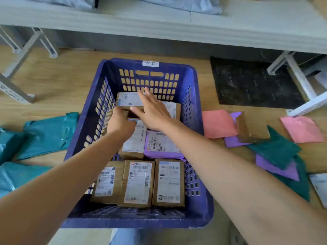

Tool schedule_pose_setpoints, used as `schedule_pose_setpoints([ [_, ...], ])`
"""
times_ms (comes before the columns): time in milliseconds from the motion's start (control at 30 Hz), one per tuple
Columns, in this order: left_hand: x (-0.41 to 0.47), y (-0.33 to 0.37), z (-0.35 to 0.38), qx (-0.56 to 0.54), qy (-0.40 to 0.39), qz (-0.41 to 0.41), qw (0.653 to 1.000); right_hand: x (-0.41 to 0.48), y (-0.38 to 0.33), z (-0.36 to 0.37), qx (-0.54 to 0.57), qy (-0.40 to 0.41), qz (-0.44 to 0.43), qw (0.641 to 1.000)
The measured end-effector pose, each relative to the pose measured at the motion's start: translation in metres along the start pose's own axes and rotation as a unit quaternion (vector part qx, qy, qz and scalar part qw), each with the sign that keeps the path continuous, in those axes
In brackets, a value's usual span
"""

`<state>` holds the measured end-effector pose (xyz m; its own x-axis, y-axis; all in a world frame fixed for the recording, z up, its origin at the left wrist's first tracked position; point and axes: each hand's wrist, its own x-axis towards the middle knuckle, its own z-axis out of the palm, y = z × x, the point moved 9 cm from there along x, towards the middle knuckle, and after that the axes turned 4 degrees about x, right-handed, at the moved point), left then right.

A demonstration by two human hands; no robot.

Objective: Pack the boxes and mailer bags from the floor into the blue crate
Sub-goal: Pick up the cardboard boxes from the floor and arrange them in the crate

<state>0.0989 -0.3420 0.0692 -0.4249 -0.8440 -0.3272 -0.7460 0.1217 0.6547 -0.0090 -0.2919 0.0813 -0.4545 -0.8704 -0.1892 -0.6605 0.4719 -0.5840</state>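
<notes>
Blue crate (pixel 134 222), 6 o'clock, on floor: three labelled near-row boxes (pixel 138 183); purple mailer (pixel 159 144) behind them. Centre: left hand (pixel 120 122) curled round a small brown box (pixel 130 110); right hand (pixel 154 112) flat, fingers straight, over the far boxes (pixel 127 99), contact unclear. Box likely stiff, light; take by opposite sides. Floor, unpacked: teal mailers (pixel 47 133), 9 o'clock; pink mailers (pixel 218 123), floor box (pixel 251 128), 3 o'clock. Mailers soft, probably slippery; pinch an edge. Crate wall intervenes. Black mat (pixel 253 82), 1 o'clock; shelf (pixel 159 23), 12 o'clock
</notes>
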Motion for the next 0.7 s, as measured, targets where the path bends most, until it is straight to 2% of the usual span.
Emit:
schedule_pose_setpoints([
  [300,-0.079,0.167,0.046,-0.026,-0.044,0.175,0.983,-0.124,0.098,-0.155,0.087,0.158,0.09,0.98],
  [567,-0.185,0.274,0.167,-0.019,-0.159,0.298,0.941,-0.259,0.233,-0.247,0.092,0.268,0.198,0.938],
  [700,-0.234,0.304,0.242,-0.013,-0.237,0.321,0.917,-0.327,0.304,-0.264,0.094,0.3,0.253,0.915],
])
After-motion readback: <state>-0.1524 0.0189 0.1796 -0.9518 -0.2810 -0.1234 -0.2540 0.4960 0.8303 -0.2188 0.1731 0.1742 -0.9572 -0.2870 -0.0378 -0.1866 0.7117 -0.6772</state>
